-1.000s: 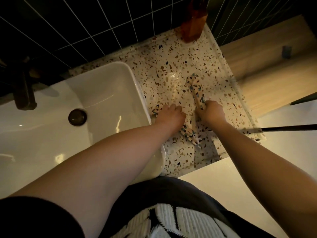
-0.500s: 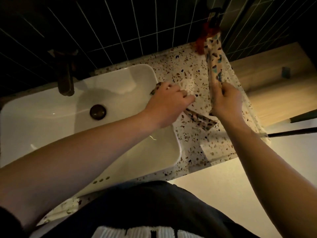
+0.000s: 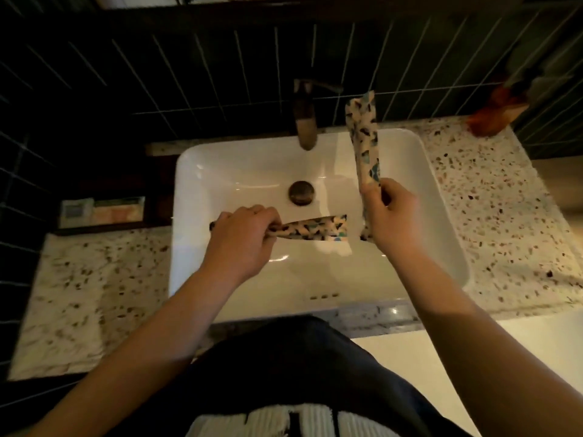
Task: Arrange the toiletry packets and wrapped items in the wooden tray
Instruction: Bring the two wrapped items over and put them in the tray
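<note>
My left hand [image 3: 243, 239] grips one long speckled wrapped packet [image 3: 315, 230] that lies flat and points right, held over the white sink [image 3: 441, 222]. My right hand [image 3: 389, 214] holds a second speckled wrapped packet [image 3: 364, 137] upright, its top end near the tiled wall. The dark wooden tray [image 3: 104, 230] sits at the far left, beside the sink, with a pale packet [image 3: 75, 211] and a peach-coloured packet [image 3: 118, 211] inside it.
A bronze faucet [image 3: 304, 121] stands behind the sink, and a round drain [image 3: 302, 192] is in its middle. Terrazzo counter [image 3: 504, 222] lies on both sides. An orange-red object [image 3: 495, 111] sits at the back right corner. Dark tiles cover the wall.
Both hands lifted the two speckled packets off the right counter and carried them left, over the sink. The view swung left, bringing the tray into sight.
</note>
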